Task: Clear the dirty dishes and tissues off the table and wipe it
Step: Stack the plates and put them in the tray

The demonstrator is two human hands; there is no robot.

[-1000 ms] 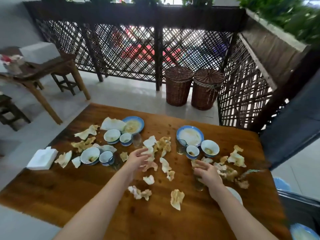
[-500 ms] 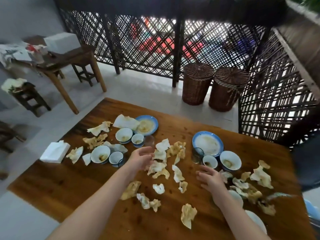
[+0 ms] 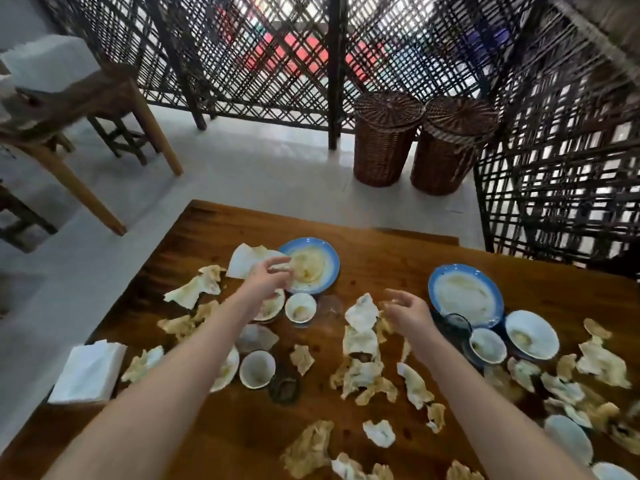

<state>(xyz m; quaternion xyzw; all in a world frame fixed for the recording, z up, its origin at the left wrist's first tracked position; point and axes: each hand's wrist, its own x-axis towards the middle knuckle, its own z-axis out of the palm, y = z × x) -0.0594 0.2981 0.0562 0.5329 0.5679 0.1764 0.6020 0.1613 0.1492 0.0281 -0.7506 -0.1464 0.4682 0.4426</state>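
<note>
A wooden table is strewn with crumpled, stained tissues and used dishes. The left hand reaches toward the far left part of the table. Its fingers are loosely bent over the near rim of a blue-rimmed plate smeared with yellowish leftovers. Blur hides whether they pinch anything. A large flat tissue lies just beside that plate, on its left.

The right hand hovers above the middle heap of tissues, its fingers spread, gently curled and holding nothing. To its right stands a second plate, also blue-rimmed. A white bowl and a small cup sit just in front of it.

Near the left forearm are a small bowl, a clear glass beside it, and another bowl closer in. More tissues lie along the near edge and on the right side.

A stack of clean white napkins rests by the table's left edge. Two lidded wicker baskets stand on the floor beyond the table, against a dark lattice fence.
</note>
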